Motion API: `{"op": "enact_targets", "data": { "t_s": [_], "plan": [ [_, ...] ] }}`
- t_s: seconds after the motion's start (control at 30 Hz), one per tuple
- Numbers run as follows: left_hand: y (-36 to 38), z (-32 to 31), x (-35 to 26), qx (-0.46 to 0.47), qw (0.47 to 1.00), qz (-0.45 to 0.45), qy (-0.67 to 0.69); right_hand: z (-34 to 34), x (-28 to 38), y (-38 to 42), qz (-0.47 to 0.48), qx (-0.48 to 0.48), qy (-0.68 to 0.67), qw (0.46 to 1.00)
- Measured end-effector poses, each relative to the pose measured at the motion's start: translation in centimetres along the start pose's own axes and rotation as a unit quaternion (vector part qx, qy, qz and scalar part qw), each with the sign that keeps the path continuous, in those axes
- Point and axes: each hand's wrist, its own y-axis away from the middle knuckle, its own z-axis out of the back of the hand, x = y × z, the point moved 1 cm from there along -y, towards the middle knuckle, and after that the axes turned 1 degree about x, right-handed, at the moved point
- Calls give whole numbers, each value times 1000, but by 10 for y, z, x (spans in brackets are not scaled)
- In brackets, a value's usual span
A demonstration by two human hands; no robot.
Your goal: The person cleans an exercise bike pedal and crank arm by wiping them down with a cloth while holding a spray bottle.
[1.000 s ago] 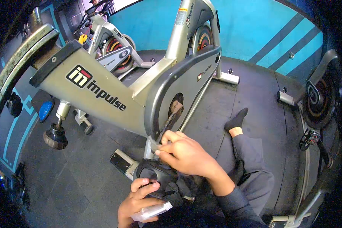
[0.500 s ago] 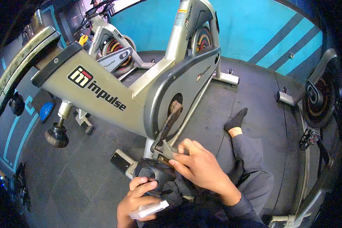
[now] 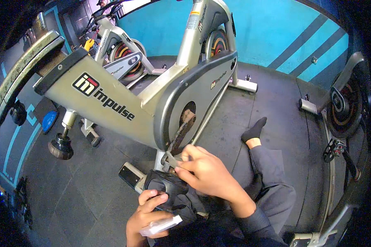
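Note:
My right hand (image 3: 206,175) pinches a small grey folded piece (image 3: 175,159), like sandpaper or cloth, against the lower end of the rusty crank arm (image 3: 179,138). Thumb and fingers hide part of it. Below, the black pedal (image 3: 165,183) hangs at the end of the crank. My left hand (image 3: 150,216) has its upper fingers against the pedal's lower left side. Its lower fingers close around a translucent, white-ended small bottle or tube (image 3: 163,225). The crank joins the grey housing of an Impulse exercise bike (image 3: 107,99), which stands in front of me.
Another exercise bike (image 3: 127,57) stands behind at the left, and one more (image 3: 346,103) at the right. My socked foot (image 3: 254,129) rests on the dark mat floor (image 3: 284,123). A knob (image 3: 62,147) sticks down from the frame. A blue wall (image 3: 255,37) runs behind.
My right hand has moved slightly left and up with the grey piece, closer against the crank end. My left hand keeps its hold, and the view has shifted a little.

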Motion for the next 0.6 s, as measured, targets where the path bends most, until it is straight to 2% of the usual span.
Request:
{"op": "enact_targets", "data": {
  "t_s": [0.2,0.27,0.37,0.6],
  "plan": [
    [1,-2,-2,-4,999,14,-32,-10,-4,-17,-9,60,-13,998],
    [2,0,-3,-4,999,14,-37,-10,-3,-5,2,50,2,999],
    [4,1,-4,5,1000,24,-13,-8,4,10,8,-49,56,997],
    [5,-3,3,-17,1000,4,1,9,6,44,-40,-45,64,996]
  ]
}}
